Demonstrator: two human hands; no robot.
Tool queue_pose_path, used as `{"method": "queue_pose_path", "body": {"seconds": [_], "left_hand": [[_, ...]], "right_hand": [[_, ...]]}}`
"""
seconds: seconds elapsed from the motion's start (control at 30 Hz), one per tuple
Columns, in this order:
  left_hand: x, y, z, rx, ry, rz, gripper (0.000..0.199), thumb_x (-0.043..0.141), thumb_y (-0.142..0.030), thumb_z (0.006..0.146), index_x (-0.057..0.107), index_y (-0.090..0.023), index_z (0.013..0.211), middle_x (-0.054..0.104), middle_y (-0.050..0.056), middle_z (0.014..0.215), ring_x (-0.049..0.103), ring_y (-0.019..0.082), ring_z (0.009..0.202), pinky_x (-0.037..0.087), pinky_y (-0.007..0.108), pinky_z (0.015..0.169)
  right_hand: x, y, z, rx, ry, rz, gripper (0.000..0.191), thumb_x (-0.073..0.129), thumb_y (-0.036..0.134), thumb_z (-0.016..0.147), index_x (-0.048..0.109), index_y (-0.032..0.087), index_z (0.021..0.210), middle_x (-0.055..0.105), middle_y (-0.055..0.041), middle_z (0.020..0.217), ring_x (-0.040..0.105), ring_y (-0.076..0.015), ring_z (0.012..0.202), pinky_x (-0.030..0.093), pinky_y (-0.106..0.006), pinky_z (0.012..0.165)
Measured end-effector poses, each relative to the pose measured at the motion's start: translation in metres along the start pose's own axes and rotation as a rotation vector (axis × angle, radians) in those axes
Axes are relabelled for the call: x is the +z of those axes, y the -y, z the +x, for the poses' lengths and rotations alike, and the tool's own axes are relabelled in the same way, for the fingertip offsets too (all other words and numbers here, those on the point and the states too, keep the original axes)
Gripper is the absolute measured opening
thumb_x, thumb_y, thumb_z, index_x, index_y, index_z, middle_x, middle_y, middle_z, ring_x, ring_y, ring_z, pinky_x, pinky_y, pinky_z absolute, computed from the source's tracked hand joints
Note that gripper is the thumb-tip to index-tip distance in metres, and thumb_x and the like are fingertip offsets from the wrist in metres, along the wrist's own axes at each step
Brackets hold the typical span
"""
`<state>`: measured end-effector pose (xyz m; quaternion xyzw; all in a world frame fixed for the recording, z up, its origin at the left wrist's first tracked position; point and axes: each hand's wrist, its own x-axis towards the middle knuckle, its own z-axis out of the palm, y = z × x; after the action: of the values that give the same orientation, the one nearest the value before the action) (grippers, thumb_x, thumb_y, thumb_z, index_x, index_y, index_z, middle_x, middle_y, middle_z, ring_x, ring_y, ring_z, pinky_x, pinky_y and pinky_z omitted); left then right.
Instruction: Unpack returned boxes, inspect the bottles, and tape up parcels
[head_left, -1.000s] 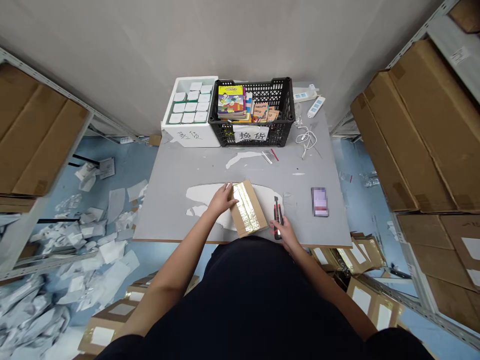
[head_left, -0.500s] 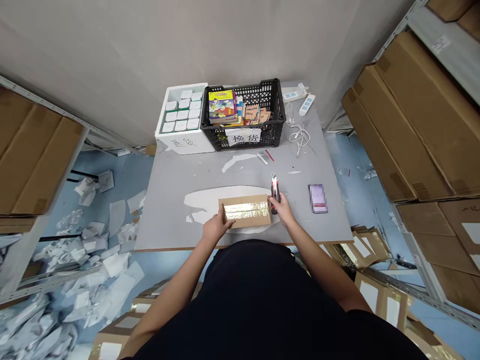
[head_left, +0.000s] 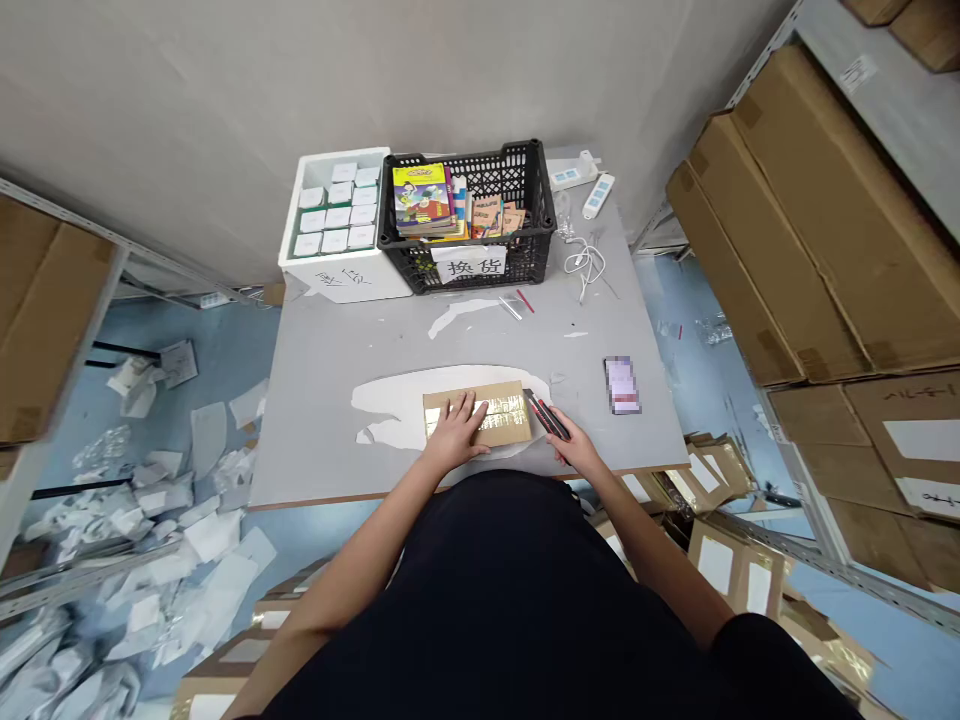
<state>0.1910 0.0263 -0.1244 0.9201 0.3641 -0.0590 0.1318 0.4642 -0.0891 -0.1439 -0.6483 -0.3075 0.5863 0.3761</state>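
A small cardboard box (head_left: 504, 432) with shiny tape along its top lies near the front edge of the grey table (head_left: 315, 400). My left hand (head_left: 455, 436) rests flat on the left part of the box, fingers spread over the tape. In my right hand (head_left: 571, 442) is a red and black utility knife (head_left: 546, 413), gripped by its handle. The knife's front end points up and left, close to the box's right end; whether it touches the cardboard I cannot tell. Under the box is a torn pale patch (head_left: 390, 390) on the tabletop.
At the back stand a white foam box (head_left: 352, 275) of small white cartons and a black crate (head_left: 480, 262) holding books. A phone (head_left: 622, 385) lies at right, with a white cable (head_left: 585, 262) and power strips (head_left: 598, 196) behind it. Shelves with large cartons (head_left: 817, 220) flank the table.
My left hand has moved from the box's left end to lie spread on its top. My right hand has let go of the box's edge and tilted the knife leftward to its right end.
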Motion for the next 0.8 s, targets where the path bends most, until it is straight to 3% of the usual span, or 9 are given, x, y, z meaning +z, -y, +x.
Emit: {"method": "queue_pose_path", "body": {"seconds": [0.2, 0.37, 0.5, 0.7, 0.8], "left_hand": [[0.007, 0.000, -0.003, 0.071, -0.038, 0.041, 0.090, 0.066, -0.056, 0.079, 0.025, -0.022, 0.152, 0.019, 0.016, 0.160, 0.011, 0.035, 0.149, 0.009, 0.059, 0.118], [0.013, 0.001, -0.005, 0.094, -0.065, 0.073, 0.088, 0.065, -0.054, 0.081, 0.027, -0.018, 0.152, 0.021, 0.017, 0.159, 0.013, 0.036, 0.148, 0.006, 0.058, 0.119], [0.015, 0.002, -0.005, 0.100, -0.082, 0.066, 0.085, 0.063, -0.054, 0.082, 0.028, -0.018, 0.152, 0.023, 0.016, 0.159, 0.015, 0.035, 0.148, 0.006, 0.058, 0.119], [0.017, 0.002, -0.003, 0.094, -0.092, 0.056, 0.083, 0.061, -0.056, 0.083, 0.031, -0.018, 0.151, 0.027, 0.016, 0.158, 0.019, 0.036, 0.147, 0.007, 0.058, 0.119], [0.017, 0.001, -0.001, 0.086, -0.099, 0.058, 0.086, 0.060, -0.058, 0.083, 0.029, -0.017, 0.152, 0.028, 0.017, 0.157, 0.019, 0.036, 0.147, 0.006, 0.058, 0.119]], "right_hand": [[-0.002, 0.002, -0.007, 0.000, 0.045, -0.028, 0.076, 0.062, 0.029, 0.080, 0.034, 0.031, 0.150, 0.068, -0.0045, 0.107, 0.050, -0.0048, 0.042, 0.043, -0.019, 0.035], [-0.007, 0.006, -0.007, 0.010, 0.068, -0.043, 0.074, 0.060, 0.027, 0.081, 0.035, 0.030, 0.150, 0.069, -0.0015, 0.095, 0.050, -0.0055, 0.043, 0.042, -0.017, 0.035], [-0.011, 0.009, -0.007, 0.027, 0.086, -0.083, 0.072, 0.059, 0.025, 0.082, 0.036, 0.031, 0.150, 0.069, -0.0004, 0.096, 0.050, -0.0052, 0.044, 0.042, -0.017, 0.036], [-0.023, 0.017, 0.000, -0.005, 0.118, -0.240, 0.071, 0.059, 0.023, 0.083, 0.037, 0.036, 0.149, 0.066, 0.0041, 0.079, 0.046, -0.0044, 0.042, 0.040, -0.016, 0.037], [-0.031, 0.022, 0.002, -0.006, 0.163, -0.300, 0.072, 0.060, 0.022, 0.084, 0.035, 0.037, 0.149, 0.067, 0.0039, 0.080, 0.044, -0.0037, 0.040, 0.039, -0.016, 0.037]]}}
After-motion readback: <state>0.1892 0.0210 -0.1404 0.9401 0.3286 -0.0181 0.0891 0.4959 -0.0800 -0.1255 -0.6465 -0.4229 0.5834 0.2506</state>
